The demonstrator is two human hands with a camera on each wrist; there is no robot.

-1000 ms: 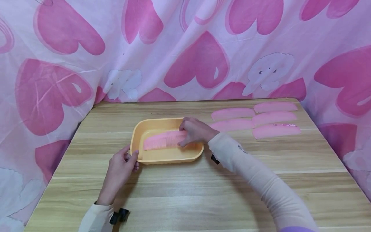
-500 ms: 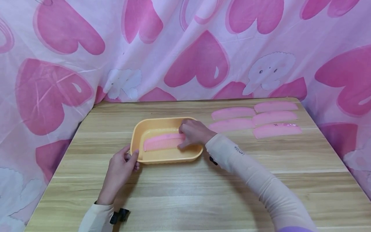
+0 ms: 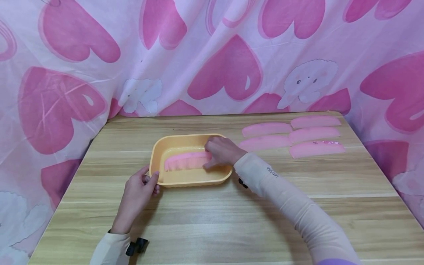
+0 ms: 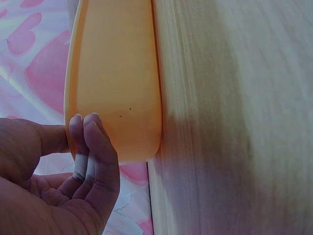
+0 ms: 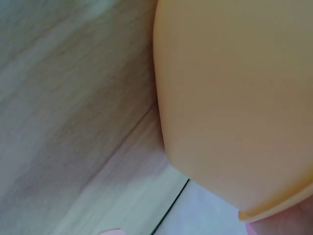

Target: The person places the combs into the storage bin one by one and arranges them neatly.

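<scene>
A yellow plastic tray (image 3: 190,183) stands on the table in the head view. Inside it is a pink comb (image 3: 185,162), teeth towards the near side. My right hand (image 3: 223,151) reaches over the tray's right end and grips the comb's right end, which the fingers hide. My left hand (image 3: 137,193) pinches the tray's near left corner, thumb over the rim. In the left wrist view, fingers of the left hand (image 4: 98,171) lie against the tray's outer wall (image 4: 117,73). The right wrist view shows mostly the tray's outer wall (image 5: 234,98).
Several more pink combs (image 3: 316,149) lie flat in two columns at the back right of the wooden table (image 3: 212,228). One nearer comb (image 3: 265,142) is partly behind the right hand. A pink heart-patterned curtain (image 3: 225,70) hangs along the table's back and sides.
My right hand has shifted slightly left within the tray, and the comb in its grip has tilted and moved a little. The left hand and tray look nearly still.
</scene>
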